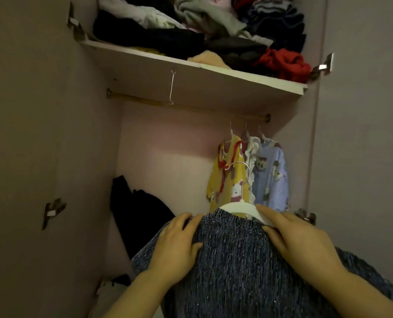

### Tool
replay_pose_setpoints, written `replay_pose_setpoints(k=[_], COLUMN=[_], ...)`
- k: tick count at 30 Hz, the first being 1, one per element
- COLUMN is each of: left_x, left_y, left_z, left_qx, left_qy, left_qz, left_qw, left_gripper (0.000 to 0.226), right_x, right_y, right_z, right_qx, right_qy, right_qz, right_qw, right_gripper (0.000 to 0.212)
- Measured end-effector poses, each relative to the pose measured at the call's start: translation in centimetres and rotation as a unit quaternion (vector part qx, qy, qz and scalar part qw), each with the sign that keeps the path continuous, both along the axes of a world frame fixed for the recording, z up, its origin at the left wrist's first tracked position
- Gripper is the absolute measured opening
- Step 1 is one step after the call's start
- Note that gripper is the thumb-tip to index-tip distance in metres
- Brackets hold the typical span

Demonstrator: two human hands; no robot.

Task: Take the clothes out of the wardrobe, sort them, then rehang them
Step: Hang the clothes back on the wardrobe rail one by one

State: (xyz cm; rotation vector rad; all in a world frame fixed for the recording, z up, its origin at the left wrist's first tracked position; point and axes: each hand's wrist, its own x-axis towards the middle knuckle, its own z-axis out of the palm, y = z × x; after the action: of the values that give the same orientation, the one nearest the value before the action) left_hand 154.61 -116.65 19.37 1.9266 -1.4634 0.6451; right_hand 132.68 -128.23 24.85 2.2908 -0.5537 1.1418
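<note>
A dark blue ribbed garment sits on a white hanger with a metal hook, held up in front of the open wardrobe. My left hand grips the garment's left shoulder. My right hand grips the right shoulder, its fingers over the hanger's arm. The hanging rail runs under the shelf. Three small garments hang at its right end: a yellow one, a white frilled one and a light blue one.
The shelf above the rail carries a heap of crumpled clothes. A thin wire hook hangs from the shelf's underside. Dark clothing is piled low at the wardrobe's left. Open doors flank both sides.
</note>
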Motion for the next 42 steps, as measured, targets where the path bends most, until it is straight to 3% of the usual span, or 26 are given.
replay_pose_setpoints(k=[11, 21, 31, 42], left_x=[14.5, 28.6, 34.0, 35.5], left_y=[-14.2, -24.4, -28.4, -28.8], left_z=[4.6, 12.4, 15.3, 13.8], left_qx=[-0.006, -0.049, -0.085, -0.033], left_qy=[-0.008, -0.013, -0.057, -0.043], left_qz=[0.031, 0.018, 0.014, 0.021], left_qw=[0.999, 0.999, 0.995, 0.998], left_gripper=[0.070, 0.062, 0.060, 0.062], right_x=[14.2, 27.3, 35.0, 38.4], right_y=[-11.3, -19.8, -25.5, -27.6], right_z=[7.0, 18.8, 24.6, 23.2], right_qx=[0.038, -0.003, 0.017, 0.082], right_qy=[0.036, -0.028, -0.047, -0.027], right_qz=[-0.061, -0.167, -0.227, -0.238], right_qw=[0.997, 0.986, 0.973, 0.967], right_gripper=[0.046, 0.035, 0.031, 0.040])
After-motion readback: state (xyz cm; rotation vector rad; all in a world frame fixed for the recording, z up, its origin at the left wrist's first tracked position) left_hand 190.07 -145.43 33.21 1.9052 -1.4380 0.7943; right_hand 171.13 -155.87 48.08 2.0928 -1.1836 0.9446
